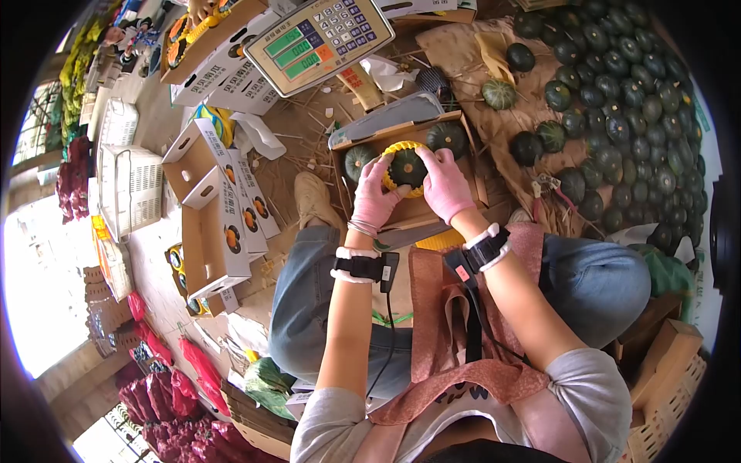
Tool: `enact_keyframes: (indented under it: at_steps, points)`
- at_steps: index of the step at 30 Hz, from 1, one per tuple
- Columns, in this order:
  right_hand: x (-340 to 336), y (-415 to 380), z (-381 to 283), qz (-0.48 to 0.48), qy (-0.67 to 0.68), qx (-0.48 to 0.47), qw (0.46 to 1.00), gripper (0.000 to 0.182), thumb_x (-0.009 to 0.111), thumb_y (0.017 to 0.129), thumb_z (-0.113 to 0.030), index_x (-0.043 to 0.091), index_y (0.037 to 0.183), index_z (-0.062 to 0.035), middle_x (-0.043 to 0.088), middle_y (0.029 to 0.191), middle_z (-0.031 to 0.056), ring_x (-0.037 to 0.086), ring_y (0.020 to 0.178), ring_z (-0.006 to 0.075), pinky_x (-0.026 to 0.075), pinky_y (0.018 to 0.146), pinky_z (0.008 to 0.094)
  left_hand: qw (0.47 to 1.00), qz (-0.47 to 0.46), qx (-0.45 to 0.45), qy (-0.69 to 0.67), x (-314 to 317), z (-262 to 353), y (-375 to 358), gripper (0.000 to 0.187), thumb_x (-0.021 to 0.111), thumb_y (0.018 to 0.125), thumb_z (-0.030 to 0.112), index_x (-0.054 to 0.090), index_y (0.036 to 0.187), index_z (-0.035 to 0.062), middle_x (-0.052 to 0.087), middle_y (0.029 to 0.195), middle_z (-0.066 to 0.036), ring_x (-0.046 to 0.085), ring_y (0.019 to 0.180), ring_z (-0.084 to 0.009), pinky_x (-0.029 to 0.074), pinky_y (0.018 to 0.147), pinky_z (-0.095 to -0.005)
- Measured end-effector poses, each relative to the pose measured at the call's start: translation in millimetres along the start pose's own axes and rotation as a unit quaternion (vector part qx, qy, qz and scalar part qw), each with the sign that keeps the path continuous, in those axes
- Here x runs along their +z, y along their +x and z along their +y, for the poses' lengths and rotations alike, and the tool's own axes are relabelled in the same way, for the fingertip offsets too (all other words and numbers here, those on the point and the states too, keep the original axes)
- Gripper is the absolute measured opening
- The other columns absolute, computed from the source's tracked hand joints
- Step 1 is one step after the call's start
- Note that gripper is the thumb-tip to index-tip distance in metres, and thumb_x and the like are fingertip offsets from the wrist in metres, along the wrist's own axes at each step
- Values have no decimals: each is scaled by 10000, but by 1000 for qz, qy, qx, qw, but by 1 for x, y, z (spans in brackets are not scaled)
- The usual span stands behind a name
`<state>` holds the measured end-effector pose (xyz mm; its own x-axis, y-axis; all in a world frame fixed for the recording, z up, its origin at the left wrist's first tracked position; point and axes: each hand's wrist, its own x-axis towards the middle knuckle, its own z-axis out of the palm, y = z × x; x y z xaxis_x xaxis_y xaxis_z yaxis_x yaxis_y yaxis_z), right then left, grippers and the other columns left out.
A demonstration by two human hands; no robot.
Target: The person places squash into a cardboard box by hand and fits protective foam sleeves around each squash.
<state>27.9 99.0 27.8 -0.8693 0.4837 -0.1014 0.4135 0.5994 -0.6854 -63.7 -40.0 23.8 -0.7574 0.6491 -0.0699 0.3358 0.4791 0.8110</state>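
Observation:
My left hand (pixel 373 194) and my right hand (pixel 447 187), both in pink gloves, are wrapped round the two sides of a small dark green pumpkin (pixel 407 167). A yellow foam net (pixel 404 146) rings the pumpkin, and its edge shows between my fingers. Under my hands is an open cardboard box (pixel 473 160). Inside it, a green pumpkin (pixel 357 161) lies left of my left hand and a darker pumpkin (pixel 445 139) lies beyond my right fingers. The grey scale platform (pixel 386 117) shows past the box's far side.
A scale display (pixel 319 42) stands ahead. Several dark green pumpkins (pixel 617 100) are heaped at right beside brown paper (pixel 482 116). At left lie open printed cartons (pixel 202 255) and white plastic crates (pixel 131 181). Another person's hand (pixel 202 11) is at the top over a box.

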Motion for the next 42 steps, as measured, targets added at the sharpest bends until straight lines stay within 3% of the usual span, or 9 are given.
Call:
enact_keyframes:
  at_steps: [13,19,22,23,25,30,37,41,42]
  points:
    - [10,15,24,-12,98,1,995,493,487,761,27,481,1213,-171,486,1108,160,556,924,398,480,808,443,990,-29,-34,-132,4,-17,1,781,793,607,24,425,1296,10,498,1225,-126,502,1120,-239,419,960,-315]
    - [-35,1,18,-13,163,-52,985,1129,861,512,-406,223,1399,-125,445,1175,242,480,1075,382,416,925,417,835,-57,-37,-546,23,65,-35,1081,845,577,235,155,1402,123,371,1338,-112,416,1201,-271,407,987,-434]
    - [-56,-1,23,-18,61,-3,998,936,836,504,-308,370,1310,-215,455,1137,204,482,1040,404,434,896,425,850,-29,-53,-523,54,68,-57,1128,852,553,402,156,1396,123,368,1315,-101,375,1212,-257,374,986,-420]
    - [-66,-2,23,-66,-20,31,997,859,809,519,-298,411,1280,-267,466,1141,157,488,1042,374,436,884,427,861,13,-75,-502,68,63,-60,907,785,652,443,311,1331,72,429,1281,-117,408,1197,-287,384,971,-436]
    - [-83,1,13,-174,-199,8,964,798,792,529,-329,451,1250,-295,470,1154,118,483,1061,341,436,874,424,988,-54,-138,-45,78,42,-56,724,689,706,537,482,1189,41,494,1235,-143,426,1189,-317,349,987,-475]
    - [-70,20,-3,-360,-357,-24,862,703,758,559,-396,535,1218,-296,501,1200,82,459,1127,290,412,905,416,944,-105,-117,290,77,53,-75,626,612,711,599,575,1112,120,438,1297,-200,337,1254,-369,120,1011,-666]
    - [-41,19,-15,-299,-384,10,873,681,760,562,-359,522,1197,-291,479,1149,139,462,1078,324,413,875,425,986,108,-71,109,87,42,-106,172,655,732,229,593,792,80,574,909,-107,533,879,-347,446,753,-452]
    - [-4,-8,43,-100,-347,-79,929,774,769,586,-376,414,1269,-298,383,1206,173,443,1053,376,402,867,458,970,-178,-159,55,135,10,-122,251,548,829,290,608,800,48,635,855,-173,593,834,-366,480,749,-435]
    - [-4,-4,39,-165,-352,-32,921,808,739,614,-495,387,1312,-289,383,1256,204,413,1114,410,357,935,491,948,-217,-205,107,151,0,-118,256,553,822,298,605,889,57,636,917,-172,594,876,-363,481,772,-429]
